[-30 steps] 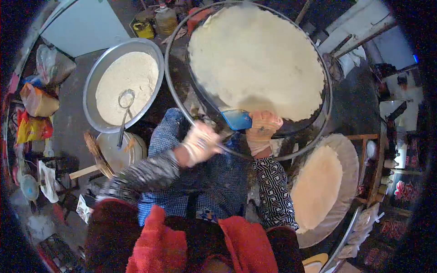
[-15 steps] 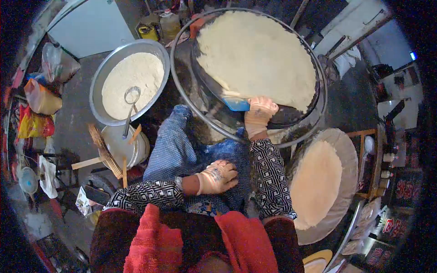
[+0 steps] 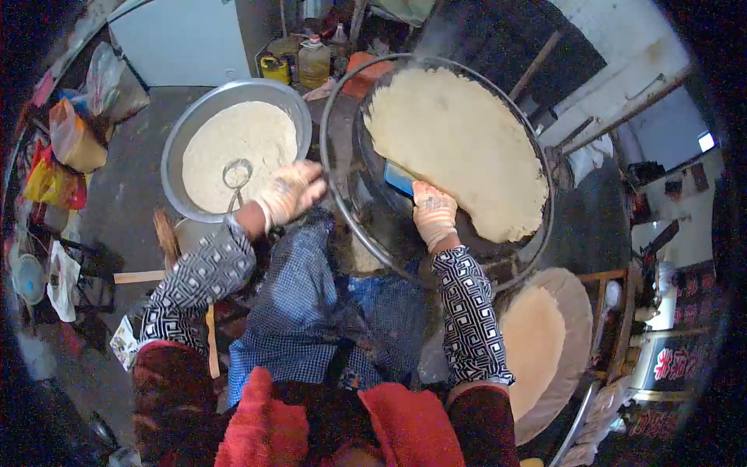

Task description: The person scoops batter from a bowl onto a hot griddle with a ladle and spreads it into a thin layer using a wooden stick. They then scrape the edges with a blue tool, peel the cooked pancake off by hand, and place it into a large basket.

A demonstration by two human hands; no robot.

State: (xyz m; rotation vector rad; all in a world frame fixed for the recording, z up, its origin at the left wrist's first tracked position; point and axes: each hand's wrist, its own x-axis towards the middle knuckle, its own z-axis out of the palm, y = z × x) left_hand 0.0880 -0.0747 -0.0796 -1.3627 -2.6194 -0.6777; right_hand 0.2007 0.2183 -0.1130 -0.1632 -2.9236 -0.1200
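Note:
My right hand (image 3: 434, 214), in a pale glove, is wrapped round a blue scraper (image 3: 399, 180). The scraper's edge meets the near left side of a large sheet of pale batter (image 3: 459, 148) on a dark round griddle (image 3: 475, 237). My left hand (image 3: 289, 191), also gloved, is over the near right rim of a metal basin (image 3: 177, 148), fingers apart and nothing visible in them. Thick batter (image 3: 241, 144) fills much of that basin. A ladle (image 3: 236, 173) rests in it, its handle partly hidden behind my left wrist.
A metal ring (image 3: 333, 183) surrounds the griddle. At lower right, a finished flat round sheet (image 3: 537, 342) lies on a round cloth-like tray (image 3: 574, 350). Wooden sticks (image 3: 140, 277) lie at left. Oil bottles (image 3: 313, 64) stand at the back.
My left hand has risen from my lap to the basin's rim and opened. My right hand has drawn the scraper along the batter's near edge, which now sits further in. The view has shifted.

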